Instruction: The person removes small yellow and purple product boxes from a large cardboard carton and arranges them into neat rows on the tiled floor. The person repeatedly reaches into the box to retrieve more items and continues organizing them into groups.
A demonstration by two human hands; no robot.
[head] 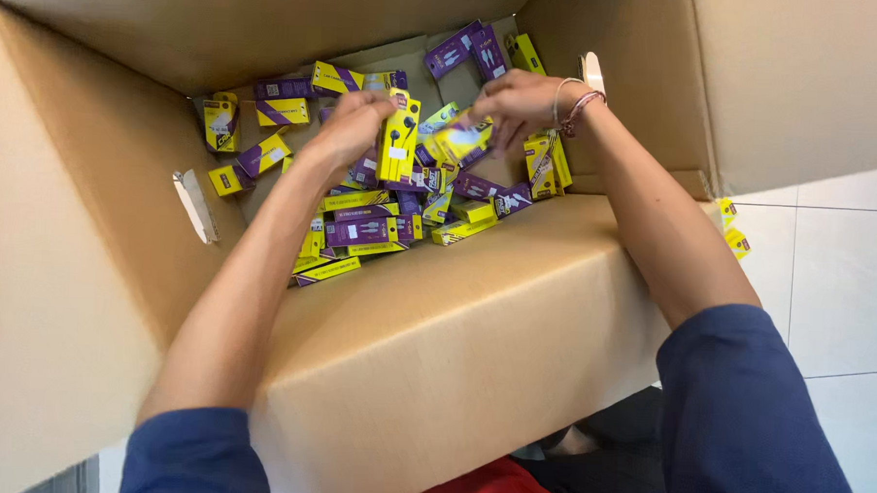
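Deep in the large brown cardboard carton (435,344), the left hand (350,127) pinches a flat yellow-and-purple retail box with an earphone picture (399,138), held upright at its left edge above the loose pile of similar small boxes (361,229). The right hand (516,103), to its right, seems closed on another small yellow pack (459,140), though motion blur hides the fingers. Such thin card boxes are likely light and stiff but crushable; the long edges are the best hold.

Yellow-and-purple small packages (366,229) are lying inside a plain brown cardboard box (455,335); dark blue sleeves (743,422) are showing beside the box, white floor tiles (845,280) gleaming beyond it.
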